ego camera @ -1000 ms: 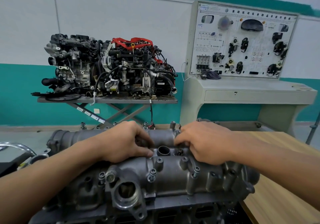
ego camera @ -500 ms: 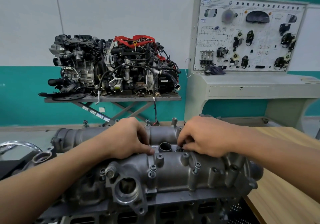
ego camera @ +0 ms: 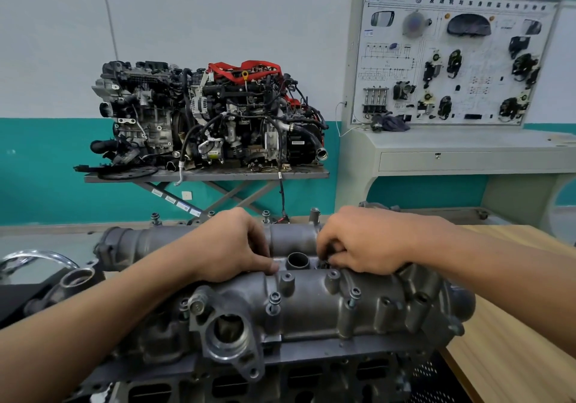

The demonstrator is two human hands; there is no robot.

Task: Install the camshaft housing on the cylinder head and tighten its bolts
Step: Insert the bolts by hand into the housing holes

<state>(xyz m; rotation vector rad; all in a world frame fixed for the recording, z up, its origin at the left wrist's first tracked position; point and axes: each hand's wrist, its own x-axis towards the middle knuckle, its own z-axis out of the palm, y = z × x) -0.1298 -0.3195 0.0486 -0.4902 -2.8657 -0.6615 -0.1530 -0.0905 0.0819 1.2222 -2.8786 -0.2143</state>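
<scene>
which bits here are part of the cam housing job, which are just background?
In the job:
camshaft housing
cylinder head
bolts
left hand
right hand

Background:
engine on lift table
trainer board
wooden bench

Probably an automotive training workshop: display engine (ego camera: 205, 119) on stand, wiring-board trainer (ego camera: 448, 60)
</scene>
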